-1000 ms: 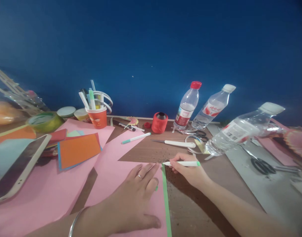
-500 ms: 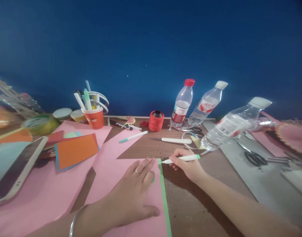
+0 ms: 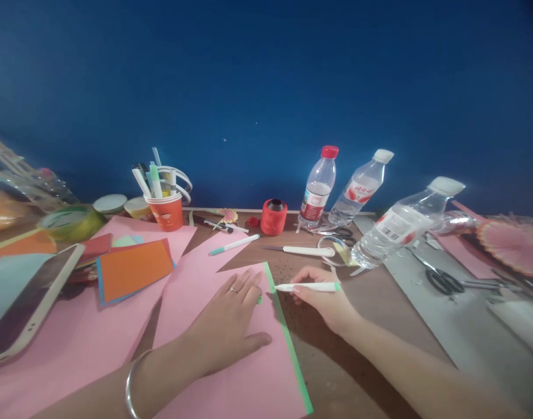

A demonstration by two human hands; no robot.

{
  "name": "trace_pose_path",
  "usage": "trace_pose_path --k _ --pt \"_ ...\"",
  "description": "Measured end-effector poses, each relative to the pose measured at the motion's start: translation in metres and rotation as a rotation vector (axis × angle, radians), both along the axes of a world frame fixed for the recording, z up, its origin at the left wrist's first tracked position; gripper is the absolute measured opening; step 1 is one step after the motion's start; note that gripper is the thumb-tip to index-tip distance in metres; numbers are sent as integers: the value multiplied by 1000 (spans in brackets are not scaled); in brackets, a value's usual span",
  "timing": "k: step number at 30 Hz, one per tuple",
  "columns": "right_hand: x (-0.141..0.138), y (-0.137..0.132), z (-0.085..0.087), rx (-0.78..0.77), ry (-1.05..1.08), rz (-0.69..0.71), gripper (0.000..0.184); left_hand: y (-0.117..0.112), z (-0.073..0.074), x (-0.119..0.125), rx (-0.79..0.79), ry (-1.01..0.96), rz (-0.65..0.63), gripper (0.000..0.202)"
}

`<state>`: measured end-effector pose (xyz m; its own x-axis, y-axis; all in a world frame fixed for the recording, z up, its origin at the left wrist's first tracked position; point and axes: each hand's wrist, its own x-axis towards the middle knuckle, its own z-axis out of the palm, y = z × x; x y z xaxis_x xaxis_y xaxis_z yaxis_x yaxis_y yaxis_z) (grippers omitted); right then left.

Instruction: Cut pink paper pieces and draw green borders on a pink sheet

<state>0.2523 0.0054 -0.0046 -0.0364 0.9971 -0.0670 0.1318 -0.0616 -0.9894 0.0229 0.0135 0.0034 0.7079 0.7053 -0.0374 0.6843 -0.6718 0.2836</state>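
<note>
My left hand (image 3: 225, 323) lies flat, fingers spread, on a pink paper sheet (image 3: 249, 372) on the brown table; it wears a ring, and a bangle circles the wrist. A green line (image 3: 288, 340) runs along the sheet's right edge. My right hand (image 3: 321, 299) is closed on a white marker with a green end (image 3: 308, 287), whose tip touches the green edge near the sheet's top right corner.
An orange cup of pens (image 3: 165, 210), a red spool (image 3: 273, 216), three water bottles (image 3: 316, 189), a white-handled knife (image 3: 301, 251), a loose marker (image 3: 234, 244) and scissors (image 3: 443, 282) lie beyond. Left: orange card (image 3: 133, 269), a phone (image 3: 28, 302), tape rolls (image 3: 70, 221).
The pink sheet has turned, so its green edge now slants toward the lower right. My right hand's marker tip has moved left along with the corner. The view has shifted slightly.
</note>
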Motion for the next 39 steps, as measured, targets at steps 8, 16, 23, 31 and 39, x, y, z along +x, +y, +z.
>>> trace_pose_path --k 8,16,23,31,39 --pt "-7 -2 0 -79 -9 -74 18 -1 0 -1 -22 6 -68 69" --pt "-6 -1 -4 -59 -25 -82 16 -2 -3 -2 -4 0 -75 62" --pt "-4 -2 2 -100 -42 -20 13 -4 1 0 1 -10 -72 51" --pt "-5 -3 3 -57 -123 -43 13 -4 0 -1 7 -10 -81 47" --pt "1 -7 -2 -107 -16 68 12 -3 0 1 -2 -3 -68 48"
